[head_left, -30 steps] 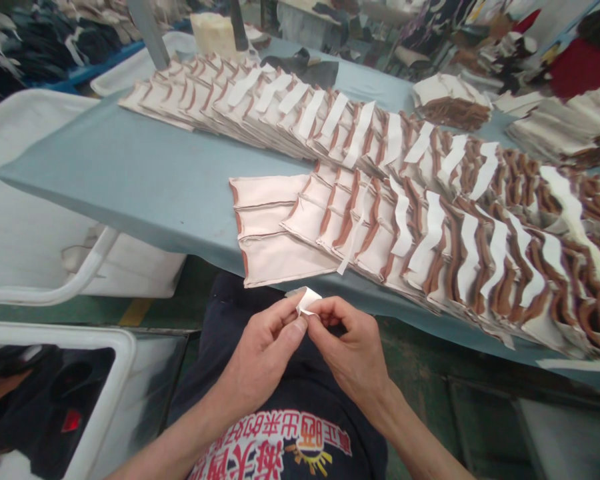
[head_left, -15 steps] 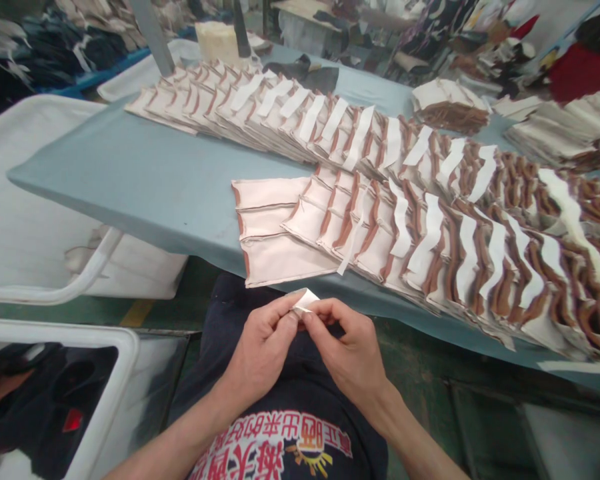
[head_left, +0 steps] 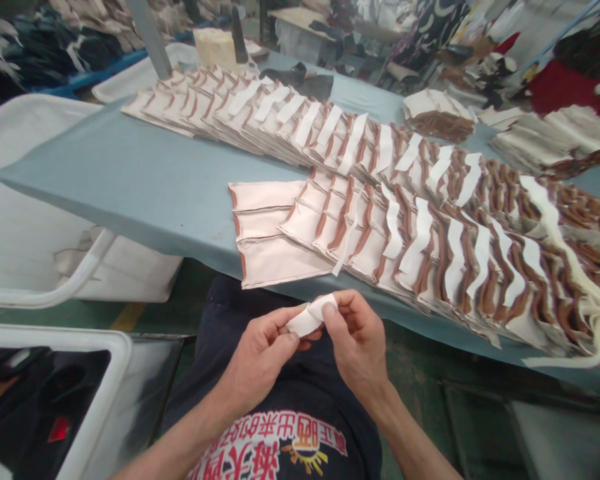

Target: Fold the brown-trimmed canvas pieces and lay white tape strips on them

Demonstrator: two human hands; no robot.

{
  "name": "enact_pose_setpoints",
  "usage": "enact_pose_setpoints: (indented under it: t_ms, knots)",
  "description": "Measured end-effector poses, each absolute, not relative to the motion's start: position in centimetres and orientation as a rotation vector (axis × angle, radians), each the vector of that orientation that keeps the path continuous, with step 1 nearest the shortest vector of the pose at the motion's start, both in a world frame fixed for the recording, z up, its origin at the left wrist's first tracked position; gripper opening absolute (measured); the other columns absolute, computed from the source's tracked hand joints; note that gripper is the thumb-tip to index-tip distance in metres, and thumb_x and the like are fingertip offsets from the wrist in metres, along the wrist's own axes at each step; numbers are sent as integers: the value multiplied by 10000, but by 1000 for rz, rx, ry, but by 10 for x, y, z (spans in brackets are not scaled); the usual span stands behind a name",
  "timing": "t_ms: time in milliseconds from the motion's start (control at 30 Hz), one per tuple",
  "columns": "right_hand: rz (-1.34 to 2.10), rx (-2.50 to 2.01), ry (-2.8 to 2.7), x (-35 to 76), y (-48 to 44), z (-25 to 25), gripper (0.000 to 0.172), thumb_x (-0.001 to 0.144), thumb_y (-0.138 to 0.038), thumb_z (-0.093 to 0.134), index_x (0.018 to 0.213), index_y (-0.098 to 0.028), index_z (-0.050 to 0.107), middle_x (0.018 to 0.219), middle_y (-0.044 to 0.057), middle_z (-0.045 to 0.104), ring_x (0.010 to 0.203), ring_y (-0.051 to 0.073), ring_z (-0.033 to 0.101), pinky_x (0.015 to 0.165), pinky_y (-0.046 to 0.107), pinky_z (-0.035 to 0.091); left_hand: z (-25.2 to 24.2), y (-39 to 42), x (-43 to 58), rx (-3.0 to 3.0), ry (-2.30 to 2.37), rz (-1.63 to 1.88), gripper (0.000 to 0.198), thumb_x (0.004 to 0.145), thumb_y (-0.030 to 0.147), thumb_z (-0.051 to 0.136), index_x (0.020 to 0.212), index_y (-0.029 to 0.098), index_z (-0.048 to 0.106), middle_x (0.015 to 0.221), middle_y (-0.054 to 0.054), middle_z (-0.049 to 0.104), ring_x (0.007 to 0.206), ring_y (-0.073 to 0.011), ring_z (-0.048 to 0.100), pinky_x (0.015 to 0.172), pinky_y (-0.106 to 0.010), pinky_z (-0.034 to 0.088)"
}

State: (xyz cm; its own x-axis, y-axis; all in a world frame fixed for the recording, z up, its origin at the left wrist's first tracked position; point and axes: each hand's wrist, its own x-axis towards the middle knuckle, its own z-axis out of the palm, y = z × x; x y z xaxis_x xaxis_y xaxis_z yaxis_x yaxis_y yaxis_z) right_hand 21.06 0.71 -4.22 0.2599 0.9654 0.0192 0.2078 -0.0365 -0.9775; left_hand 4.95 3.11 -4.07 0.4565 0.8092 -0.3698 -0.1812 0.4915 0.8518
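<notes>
Between both hands, just off the table's front edge, is a short white strip [head_left: 307,321], partly folded. My left hand [head_left: 263,350] pinches its left end between thumb and fingers. Its right end is gripped by my right hand [head_left: 357,340], the thumb lying on top. Beyond the hands, pale panels with brown edges [head_left: 283,262] lie overlapped in a row on the blue-covered table [head_left: 105,180]. Several white strips [head_left: 417,233] are laid across that row, and a narrow one [head_left: 350,233] hangs near its left part.
A second row of panels [head_left: 195,100] with white strips runs behind the first. Stacked pieces [head_left: 437,113] stand at the back right. A long cream strip [head_left: 555,220] trails over the right side. White bins [head_left: 123,343] stand at the left.
My right hand has moved a little up and right, its thumb now over the strip. More of the white strip shows between my hands. The view has shifted slightly.
</notes>
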Motion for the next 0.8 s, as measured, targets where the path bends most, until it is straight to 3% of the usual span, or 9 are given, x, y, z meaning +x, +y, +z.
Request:
enact_pose_setpoints:
  t_ms: [100, 200, 533, 700, 800]
  knots:
    - [775, -1547, -1248, 211, 5, -44, 125, 947, -280, 612, 851, -210, 651, 734, 1, 721, 640, 158, 679, 619, 268, 545, -42, 31, 46, 634, 729, 624, 391, 861, 366, 744, 1190, 160, 790, 1040, -99, 781, 958, -230, 730, 863, -276, 605]
    - [656, -1558, -1368, 209, 3, -44, 119, 935, -240, 604, 829, -211, 652, 726, -3, 716, 640, 154, 672, 625, 268, 529, -44, 34, 45, 504, 683, 572, 411, 826, 456, 785, 1076, 131, 811, 914, -86, 753, 833, -188, 713, 803, -260, 616]
    - [596, -1217, -1720, 215, 2, -39, 113, 934, -131, 602, 881, -230, 605, 802, 21, 714, 704, 160, 679, 655, 273, 537, -47, 42, 50, 563, 656, 440, 226, 729, 301, 772, 845, 108, 757, 748, -21, 647, 678, -109, 575, 699, -186, 507]
    - [693, -1195, -1737, 221, -3, -37, 95, 934, -145, 610, 886, -225, 622, 820, 25, 733, 732, 168, 694, 696, 289, 549, -47, 39, 47, 751, 636, 421, 208, 831, 342, 716, 844, 135, 729, 753, -2, 639, 687, -115, 572, 704, -203, 471]
    - [762, -1318, -1531, 224, -2, -31, 86, 950, -195, 608, 874, -223, 636, 755, -3, 717, 657, 146, 674, 631, 252, 536, -44, 32, 48, 913, 667, 459, 313, 937, 425, 633, 981, 135, 743, 869, -49, 719, 820, -175, 660, 789, -256, 508]
